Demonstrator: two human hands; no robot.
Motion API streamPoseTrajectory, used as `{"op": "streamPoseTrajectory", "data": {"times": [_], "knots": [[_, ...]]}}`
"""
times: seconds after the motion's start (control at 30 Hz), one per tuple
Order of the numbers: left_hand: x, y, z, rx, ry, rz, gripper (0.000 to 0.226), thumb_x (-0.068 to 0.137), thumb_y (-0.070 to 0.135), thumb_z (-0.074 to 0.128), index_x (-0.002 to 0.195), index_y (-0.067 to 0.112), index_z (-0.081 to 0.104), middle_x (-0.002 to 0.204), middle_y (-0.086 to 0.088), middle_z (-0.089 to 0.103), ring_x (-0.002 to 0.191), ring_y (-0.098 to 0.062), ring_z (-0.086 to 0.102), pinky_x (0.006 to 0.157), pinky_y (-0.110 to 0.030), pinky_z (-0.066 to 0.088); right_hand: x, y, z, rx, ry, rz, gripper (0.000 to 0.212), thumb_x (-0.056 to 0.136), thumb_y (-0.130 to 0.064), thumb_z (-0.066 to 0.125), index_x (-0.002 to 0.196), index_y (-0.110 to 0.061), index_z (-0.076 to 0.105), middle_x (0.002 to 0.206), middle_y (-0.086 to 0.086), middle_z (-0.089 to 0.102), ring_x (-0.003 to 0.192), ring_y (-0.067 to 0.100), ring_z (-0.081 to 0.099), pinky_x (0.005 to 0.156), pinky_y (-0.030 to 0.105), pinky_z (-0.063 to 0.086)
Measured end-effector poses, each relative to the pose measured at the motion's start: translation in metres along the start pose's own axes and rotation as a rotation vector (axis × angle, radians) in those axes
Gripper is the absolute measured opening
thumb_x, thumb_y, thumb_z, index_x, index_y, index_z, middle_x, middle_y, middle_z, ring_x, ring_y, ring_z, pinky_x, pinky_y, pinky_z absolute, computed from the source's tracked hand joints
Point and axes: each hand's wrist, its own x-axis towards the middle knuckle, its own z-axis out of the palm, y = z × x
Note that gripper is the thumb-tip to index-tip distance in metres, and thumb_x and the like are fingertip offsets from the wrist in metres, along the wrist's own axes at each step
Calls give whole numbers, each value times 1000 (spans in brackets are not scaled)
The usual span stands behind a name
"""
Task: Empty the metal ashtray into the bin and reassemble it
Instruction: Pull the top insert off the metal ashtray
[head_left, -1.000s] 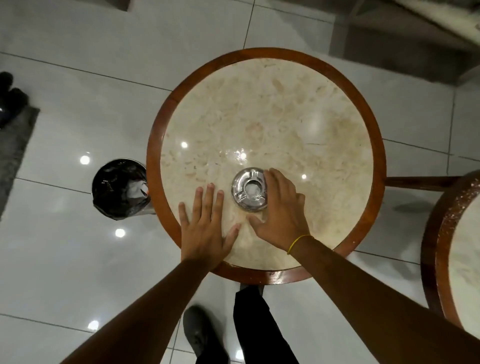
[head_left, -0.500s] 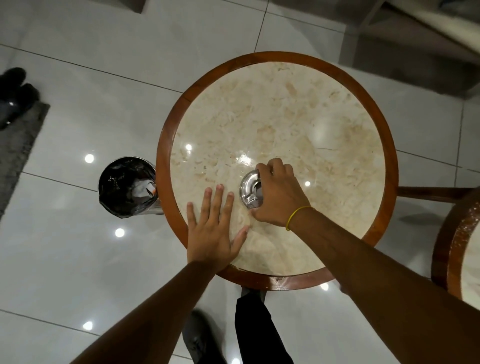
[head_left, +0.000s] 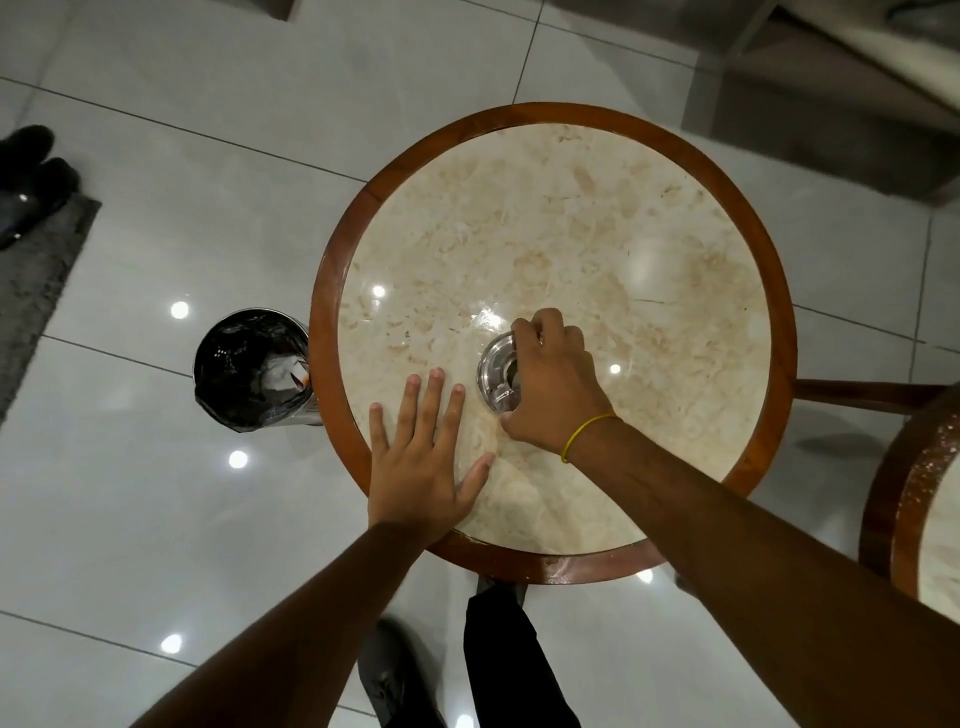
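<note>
A round shiny metal ashtray (head_left: 493, 370) sits on the marble top of a round wood-rimmed table (head_left: 571, 244), a little below its middle. My right hand (head_left: 553, 382), with a yellow band at the wrist, curls over the ashtray's right half with fingers and thumb around its rim, hiding that half. My left hand (head_left: 423, 457) lies flat on the tabletop to the ashtray's lower left, fingers spread, holding nothing. The bin (head_left: 252, 369), lined with a black bag and holding crumpled paper, stands on the floor against the table's left edge.
A second round table (head_left: 919, 514) shows at the right edge, joined by a wooden bar. My leg and shoe (head_left: 395, 680) are under the near table edge. A grey mat (head_left: 36, 280) and dark shoes (head_left: 31, 176) lie at far left on glossy tiles.
My right hand went from lying flat beside the ashtray to curling over it and closing on its rim. My left hand stayed flat on the table. The camera shifted slightly.
</note>
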Motion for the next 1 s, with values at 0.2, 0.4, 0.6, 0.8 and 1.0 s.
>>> {"op": "streamPoseTrajectory", "data": {"times": [0.2, 0.4, 0.6, 0.8, 1.0], "knots": [[-1, -1, 2, -1, -8, -1, 90, 103, 72, 41, 174, 19, 25, 185, -10, 12, 171, -33, 7, 132, -71, 12, 5, 1, -5, -26, -71, 4, 87, 56, -33, 87, 130, -10, 48, 129, 8, 42, 109, 30, 47, 82, 42, 55], [0, -1, 2, -4, 6, 3, 91, 103, 72, 45, 174, 19, 26, 184, -10, 13, 171, -33, 8, 132, -71, 12, 9, -2, -7, -19, -95, 2, 86, 58, -28, 87, 131, -11, 46, 128, 6, 44, 112, 30, 47, 84, 44, 54], [0, -1, 2, -5, -14, 0, 90, 103, 72, 42, 174, 20, 25, 185, -10, 13, 171, -33, 8, 132, -71, 12, 9, -1, -5, 37, -79, -12, 82, 58, -21, 86, 128, -10, 44, 122, 10, 49, 108, 30, 50, 81, 41, 53], [1, -1, 3, 5, -33, -1, 90, 103, 73, 41, 175, 21, 23, 185, -9, 11, 171, -32, 5, 132, -71, 10, 9, 2, -1, 76, -81, 7, 89, 58, -30, 87, 131, -8, 43, 125, 13, 43, 111, 31, 47, 85, 39, 54], [-1, -1, 1, -3, -5, 3, 90, 103, 73, 37, 174, 19, 25, 184, -11, 14, 171, -34, 10, 133, -69, 9, 21, 16, -10, 199, -182, 105, 78, 69, -41, 85, 131, -9, 50, 131, 12, 38, 116, 33, 45, 99, 41, 48]]}}
